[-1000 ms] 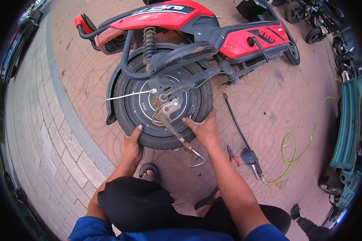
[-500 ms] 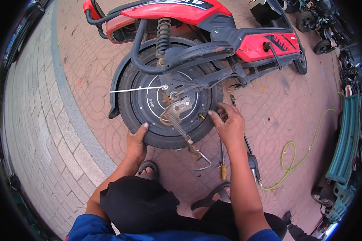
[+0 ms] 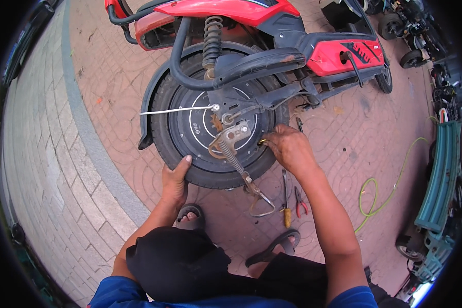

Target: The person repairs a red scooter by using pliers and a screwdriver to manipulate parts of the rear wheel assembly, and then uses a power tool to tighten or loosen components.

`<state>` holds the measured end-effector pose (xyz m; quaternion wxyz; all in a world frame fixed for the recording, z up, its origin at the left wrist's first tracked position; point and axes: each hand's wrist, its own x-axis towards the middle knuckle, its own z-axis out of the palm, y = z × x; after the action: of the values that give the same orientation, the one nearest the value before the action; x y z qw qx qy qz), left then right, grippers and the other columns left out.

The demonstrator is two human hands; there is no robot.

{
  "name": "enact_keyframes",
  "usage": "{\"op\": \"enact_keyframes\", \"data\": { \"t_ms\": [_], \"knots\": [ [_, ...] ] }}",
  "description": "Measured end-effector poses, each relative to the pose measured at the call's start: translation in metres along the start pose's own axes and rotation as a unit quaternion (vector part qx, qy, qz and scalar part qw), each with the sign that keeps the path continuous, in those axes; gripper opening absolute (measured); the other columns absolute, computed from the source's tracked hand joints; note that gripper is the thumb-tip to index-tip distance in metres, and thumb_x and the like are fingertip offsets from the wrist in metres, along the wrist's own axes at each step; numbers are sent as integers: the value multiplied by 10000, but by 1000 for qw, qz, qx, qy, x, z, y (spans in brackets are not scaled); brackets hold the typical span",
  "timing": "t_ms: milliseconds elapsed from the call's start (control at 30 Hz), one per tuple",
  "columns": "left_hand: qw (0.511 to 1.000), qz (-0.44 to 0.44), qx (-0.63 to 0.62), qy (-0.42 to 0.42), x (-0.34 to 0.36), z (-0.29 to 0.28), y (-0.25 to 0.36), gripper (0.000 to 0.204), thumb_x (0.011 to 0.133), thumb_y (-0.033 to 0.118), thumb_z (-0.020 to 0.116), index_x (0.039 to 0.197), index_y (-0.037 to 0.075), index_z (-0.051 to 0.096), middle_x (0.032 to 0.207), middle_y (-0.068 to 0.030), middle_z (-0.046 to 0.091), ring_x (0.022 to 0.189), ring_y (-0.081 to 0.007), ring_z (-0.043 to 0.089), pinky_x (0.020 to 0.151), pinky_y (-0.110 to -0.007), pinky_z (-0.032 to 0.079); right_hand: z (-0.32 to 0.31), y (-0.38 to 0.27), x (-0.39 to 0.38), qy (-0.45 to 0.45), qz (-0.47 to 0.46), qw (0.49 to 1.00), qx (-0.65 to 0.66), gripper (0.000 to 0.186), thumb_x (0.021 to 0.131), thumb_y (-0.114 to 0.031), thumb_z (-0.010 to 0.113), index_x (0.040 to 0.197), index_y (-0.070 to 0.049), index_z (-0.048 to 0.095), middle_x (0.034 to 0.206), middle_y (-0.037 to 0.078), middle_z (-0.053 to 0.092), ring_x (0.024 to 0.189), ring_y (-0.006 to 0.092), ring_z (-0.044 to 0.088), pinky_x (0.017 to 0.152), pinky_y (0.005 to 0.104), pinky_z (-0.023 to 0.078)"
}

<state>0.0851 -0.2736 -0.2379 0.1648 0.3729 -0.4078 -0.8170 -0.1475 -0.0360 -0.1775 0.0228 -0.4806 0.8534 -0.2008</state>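
Note:
A black tyre (image 3: 159, 128) on the rear wheel of a red scooter (image 3: 339, 57) is in front of me. My left hand (image 3: 175, 180) grips the tyre's near left edge, thumb on the sidewall and fingers hidden beneath. At the wheel's right side, the bent thumb and fingertips of my right hand (image 3: 291, 149) close on the valve stem (image 3: 262, 141); its brass colour shows at their tips. A rusty spring (image 3: 232, 156) and a metal stand (image 3: 264, 207) hang over the wheel between my hands. A thin metal rod (image 3: 174, 111) points left from the axle area.
A screwdriver with a yellow handle (image 3: 287, 217) and red-handled pliers (image 3: 302, 206) lie on the paving below my right hand. A yellow-green hose (image 3: 374, 197) curls at the right. Farther right stands a teal vehicle part (image 3: 439, 179). My sandalled feet are near the wheel.
My right hand has moved slightly up and left, and its fingertips now cover the valve stem. The pliers have come into sight beside the screwdriver. My left hand keeps its hold.

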Motion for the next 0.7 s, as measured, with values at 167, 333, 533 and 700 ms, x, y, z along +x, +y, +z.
{"op": "enact_keyframes", "data": {
  "t_ms": [167,333,533,700],
  "knots": [
    [1000,10,8,-4,2,-1,-1,687,928,223,817,1486,-43,516,1392,-131,646,1253,-231,631,1125,-373,471,-5,3,1,-27,-19,999,10,196,868,-64,701,1037,-60,799,919,136,678,855,346,705,735,441,580],
    [1000,7,12,-1,6,1,11,693,923,235,816,1482,-45,517,1386,-132,648,1245,-234,636,1118,-374,480,-7,5,-1,-52,-78,994,52,192,893,-65,725,1070,-61,799,908,115,682,836,322,697,731,412,571],
    [1000,7,25,-4,13,-3,19,688,927,250,804,1473,-53,518,1375,-141,650,1231,-236,642,1108,-378,490,0,-3,-7,-30,-57,990,128,157,883,-50,756,1030,-24,801,954,116,719,858,326,713,758,405,576],
    [1000,10,25,-1,13,-1,22,672,932,240,793,1468,-58,518,1365,-143,653,1227,-236,642,1105,-377,490,4,-7,-3,-6,25,990,137,156,879,-108,820,1017,-36,803,937,132,726,858,340,717,763,413,577]
  ]
}}
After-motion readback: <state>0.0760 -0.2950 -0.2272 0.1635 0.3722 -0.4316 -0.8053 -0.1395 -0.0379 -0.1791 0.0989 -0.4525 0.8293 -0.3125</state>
